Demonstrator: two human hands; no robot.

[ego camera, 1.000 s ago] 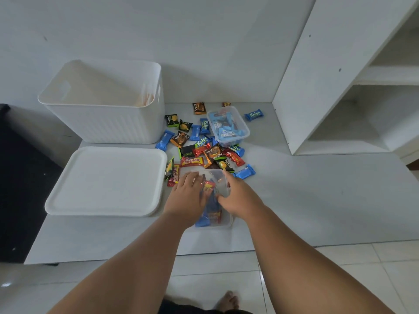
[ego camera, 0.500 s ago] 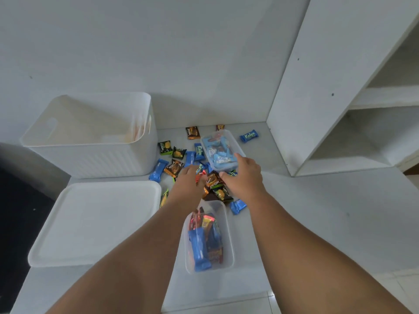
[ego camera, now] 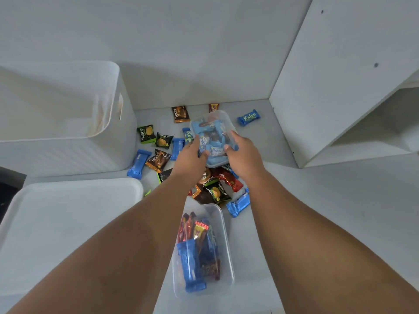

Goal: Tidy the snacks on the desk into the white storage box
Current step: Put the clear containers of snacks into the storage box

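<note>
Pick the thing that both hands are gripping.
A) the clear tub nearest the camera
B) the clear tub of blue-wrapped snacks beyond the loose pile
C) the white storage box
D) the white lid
B: the left hand and the right hand clasp the far clear tub of blue-wrapped snacks from either side, while the near clear tub sits untouched closer to the camera.

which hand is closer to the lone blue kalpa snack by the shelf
Right. The right hand grips the right side of the far clear container, just in front of the Kalpa snack; the left hand grips its left side, farther off.
</note>
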